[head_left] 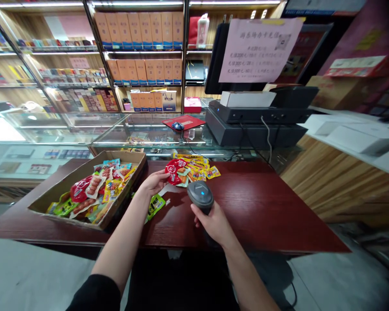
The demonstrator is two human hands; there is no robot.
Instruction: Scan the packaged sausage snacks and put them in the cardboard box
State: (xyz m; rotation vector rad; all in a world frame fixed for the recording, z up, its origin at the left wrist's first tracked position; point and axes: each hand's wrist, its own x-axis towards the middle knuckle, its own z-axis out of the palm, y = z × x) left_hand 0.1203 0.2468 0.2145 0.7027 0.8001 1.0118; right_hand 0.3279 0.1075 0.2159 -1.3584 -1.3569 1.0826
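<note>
My left hand point(156, 182) pinches the edge of a round red snack packet point(174, 169). In my right hand point(213, 222) is a dark grey barcode scanner point(200, 194), its handle gripped and a blue light showing on its head. Behind the scanner lies a pile of small yellow snack packets point(199, 172) on the dark red table point(252, 203). A green snack packet point(156, 205) lies under my left wrist, partly hidden by it. On the left, a shallow cardboard box point(105, 216) holds many mixed packets in red, yellow, green and blue.
Beyond the table stands a glass display counter point(123, 129) with a red mouse pad point(188, 122) and a blue mouse point(178, 126). At the back right, a monitor bearing a pink paper sign point(260, 49) stands behind dark boxy equipment point(255, 129). Lit shelves of boxes line the wall.
</note>
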